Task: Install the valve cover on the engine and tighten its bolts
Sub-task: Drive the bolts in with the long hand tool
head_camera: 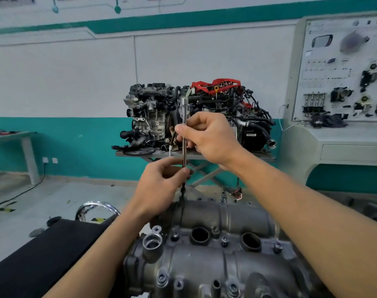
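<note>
two hands hold an upright metal tool (184,125) above a grey valve cover (215,254) seated on the engine in the foreground. the right hand (211,138) pinches its upper shaft; the left hand (161,181) grips lower down. bolts (224,241) stand in the cover.

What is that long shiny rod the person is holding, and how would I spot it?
Start at the grey valve cover in the foreground and look at its far edge. A slim chrome extension bar stands upright there, pinched by the right hand above and the left hand below. It is the only bright, straight tool in hand.
</note>
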`<state>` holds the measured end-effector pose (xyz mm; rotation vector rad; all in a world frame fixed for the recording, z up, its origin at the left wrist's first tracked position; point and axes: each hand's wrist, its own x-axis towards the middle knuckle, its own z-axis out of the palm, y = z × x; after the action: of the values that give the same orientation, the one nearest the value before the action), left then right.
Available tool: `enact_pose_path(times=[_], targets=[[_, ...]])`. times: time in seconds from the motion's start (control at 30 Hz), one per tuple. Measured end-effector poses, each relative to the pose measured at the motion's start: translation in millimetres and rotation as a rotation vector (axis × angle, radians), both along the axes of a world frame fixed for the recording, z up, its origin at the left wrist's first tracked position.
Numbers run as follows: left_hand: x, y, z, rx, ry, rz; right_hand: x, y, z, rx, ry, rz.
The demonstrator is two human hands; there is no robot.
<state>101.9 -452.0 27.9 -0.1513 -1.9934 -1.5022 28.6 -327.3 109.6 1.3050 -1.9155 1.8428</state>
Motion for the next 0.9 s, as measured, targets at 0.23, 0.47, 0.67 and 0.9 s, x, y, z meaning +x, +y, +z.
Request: enact_pose_path(times=[0.23,0.47,0.67,0.9], targets=[[-15,5,18,0.004,0.252,0.067,-6,7,-4,-0.009,-0.056,-0.035],[-15,5,12,0.028,0.193,-0.131,-2,12,3,0.078,-0.016,0.115],[-13,0,12,0.100,0.215,-0.170,2,6,0,-0.024,-0.022,0.056],[-18,-3,12,0.209,0.061,-0.368,1,11,2,0.128,-0.028,0.146]])
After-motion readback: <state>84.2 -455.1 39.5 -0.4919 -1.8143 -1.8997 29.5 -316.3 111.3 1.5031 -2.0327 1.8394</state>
